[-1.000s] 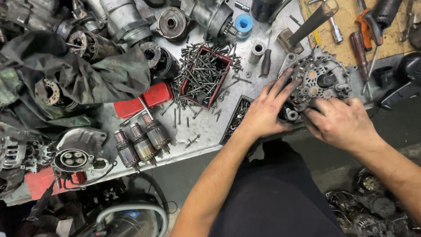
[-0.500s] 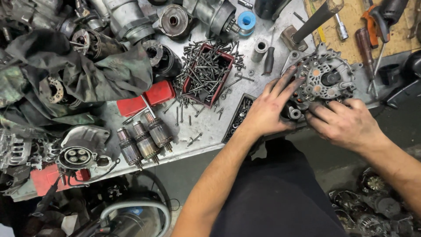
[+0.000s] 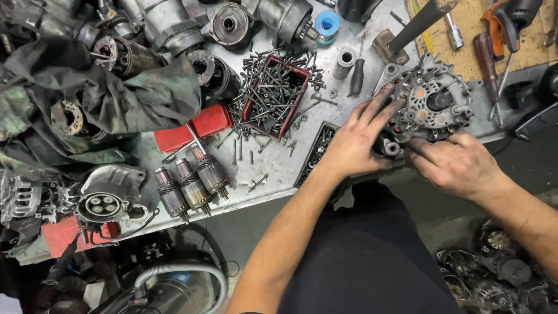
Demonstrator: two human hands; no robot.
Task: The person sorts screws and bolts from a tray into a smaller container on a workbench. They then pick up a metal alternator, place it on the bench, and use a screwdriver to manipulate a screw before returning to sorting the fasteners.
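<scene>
Here, left hand (image 3: 354, 142) lay flat, fingers spread, steadying alternator (image 3: 433, 104) at bench edge; right hand (image 3: 456, 163) half-curled, gripping its near side.

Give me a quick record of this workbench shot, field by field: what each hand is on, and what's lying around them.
Setting: cluttered metal workbench, seen from above
Left hand: spread flat, fingers resting on the alternator's left side
Right hand: fingers at the alternator's lower edge
Alternator: grey, at the bench's front edge, rear face up
Red tray: full of long screws, more spilled around it
Armatures: three side by side, left of the hands
Hammer: behind the alternator
Dark rag: draped over parts, far left
</scene>
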